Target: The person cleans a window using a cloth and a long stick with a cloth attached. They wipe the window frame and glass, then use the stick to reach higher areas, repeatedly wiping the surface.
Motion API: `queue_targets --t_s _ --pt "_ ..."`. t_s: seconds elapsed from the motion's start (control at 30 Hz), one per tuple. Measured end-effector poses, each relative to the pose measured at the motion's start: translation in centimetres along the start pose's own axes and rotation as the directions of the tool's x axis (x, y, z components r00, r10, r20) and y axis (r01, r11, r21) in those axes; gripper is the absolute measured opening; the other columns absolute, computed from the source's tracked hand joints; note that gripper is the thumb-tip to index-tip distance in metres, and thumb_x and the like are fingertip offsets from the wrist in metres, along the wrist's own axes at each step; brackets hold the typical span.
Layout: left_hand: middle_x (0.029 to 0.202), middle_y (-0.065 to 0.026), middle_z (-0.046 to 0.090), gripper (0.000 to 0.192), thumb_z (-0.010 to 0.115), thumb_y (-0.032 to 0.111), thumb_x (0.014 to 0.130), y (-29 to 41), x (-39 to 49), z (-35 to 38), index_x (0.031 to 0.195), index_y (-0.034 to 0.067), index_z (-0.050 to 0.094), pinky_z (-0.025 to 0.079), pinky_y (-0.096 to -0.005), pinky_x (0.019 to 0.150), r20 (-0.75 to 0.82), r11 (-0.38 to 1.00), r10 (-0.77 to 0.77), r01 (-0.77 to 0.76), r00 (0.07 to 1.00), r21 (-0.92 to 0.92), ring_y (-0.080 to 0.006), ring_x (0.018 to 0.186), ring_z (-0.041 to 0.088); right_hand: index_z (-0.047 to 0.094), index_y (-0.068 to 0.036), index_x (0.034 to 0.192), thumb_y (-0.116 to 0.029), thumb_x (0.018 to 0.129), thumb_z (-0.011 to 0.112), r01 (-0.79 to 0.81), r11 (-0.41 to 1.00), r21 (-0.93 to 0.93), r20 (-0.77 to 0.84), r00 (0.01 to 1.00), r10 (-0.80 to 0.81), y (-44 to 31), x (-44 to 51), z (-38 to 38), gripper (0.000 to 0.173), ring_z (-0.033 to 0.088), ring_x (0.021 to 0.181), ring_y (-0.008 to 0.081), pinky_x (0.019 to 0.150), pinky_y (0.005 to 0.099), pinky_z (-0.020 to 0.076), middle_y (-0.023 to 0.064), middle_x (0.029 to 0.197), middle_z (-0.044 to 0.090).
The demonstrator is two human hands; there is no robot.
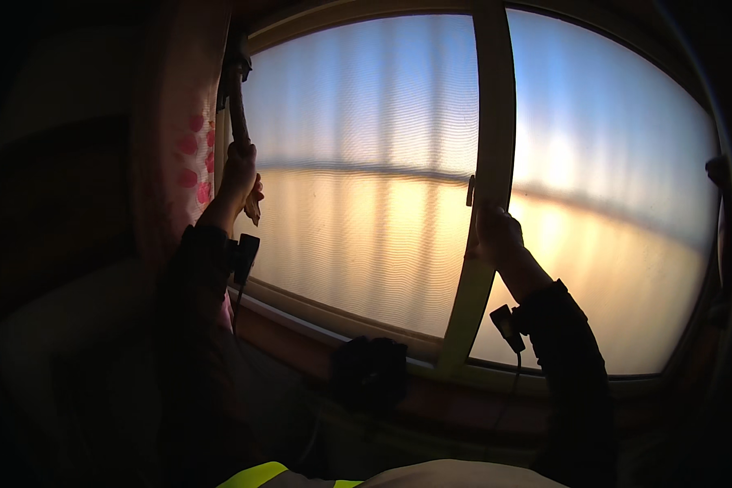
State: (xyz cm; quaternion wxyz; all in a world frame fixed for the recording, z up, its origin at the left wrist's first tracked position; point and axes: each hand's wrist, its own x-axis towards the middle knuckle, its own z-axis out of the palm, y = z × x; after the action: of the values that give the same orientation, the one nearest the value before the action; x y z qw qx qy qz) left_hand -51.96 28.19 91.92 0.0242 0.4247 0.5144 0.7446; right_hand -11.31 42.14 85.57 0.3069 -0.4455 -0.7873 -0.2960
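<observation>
My left hand (240,174) is closed round the wooden handle of a hammer-like tool (239,116), held upright at the left side of the window frame. Its dark head is at the top, beside the frame, and is too dim to make out fully. My right hand (499,235) is on the middle upright of the window frame (494,110), below a small latch (470,190); whether its fingers grip the upright or just press on it is unclear. Between the hands is a window pane with a fine mesh (360,213).
A pink curtain with red petal shapes (186,152) hangs left of the window. A dark bundled object (369,372) is at the sill. A frosted pane (610,244) fills the right side. Small devices with cables are on both my wrists.
</observation>
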Motion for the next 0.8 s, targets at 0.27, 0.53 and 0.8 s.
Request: queue_targets --t_s 0.27,0.53,0.8 --pt "0.060 -0.0035 0.043 0.038 0.037 0.036 0.096 3.6 -11.7 4.5 0.122 0.010 0.028 0.044 -0.0286 0.039 0.213 0.998 0.052 -0.055 0.976 0.007 -0.0111 0.043 0.045 0.049 -0.001 0.113 -0.021 0.059 0.083 -0.077 0.991 0.112 0.061 0.996 0.070 0.4 1.0 1.3 0.067 0.063 0.089 0.0301 0.071 0.0397 0.0546 0.0170 0.100 0.061" --pt "0.057 -0.0021 0.045 0.040 0.040 0.034 0.096 6.4 -20.2 7.5 0.127 0.012 0.025 0.044 -0.0272 0.040 0.385 0.983 0.177 -0.178 0.906 -0.034 -0.0107 0.042 0.047 0.055 0.001 0.108 -0.040 0.070 0.075 0.034 0.982 0.184 0.027 0.999 -0.040 -0.1 -0.8 -2.0 0.060 0.062 0.095 0.0327 0.077 0.0418 0.0519 0.0182 0.097 0.064" --pt "0.055 -0.0017 0.045 0.041 0.038 0.036 0.097 7.6 -22.8 8.9 0.121 0.003 0.030 0.044 -0.0267 0.038 0.535 0.995 0.099 -0.095 0.839 -0.036 -0.0099 0.040 0.046 0.040 0.001 0.128 -0.071 0.081 0.042 -0.223 0.543 0.809 0.255 0.967 0.018 -6.9 0.6 -12.7 0.086 0.064 0.083 0.0249 0.068 0.0368 0.0534 0.0166 0.090 0.063"
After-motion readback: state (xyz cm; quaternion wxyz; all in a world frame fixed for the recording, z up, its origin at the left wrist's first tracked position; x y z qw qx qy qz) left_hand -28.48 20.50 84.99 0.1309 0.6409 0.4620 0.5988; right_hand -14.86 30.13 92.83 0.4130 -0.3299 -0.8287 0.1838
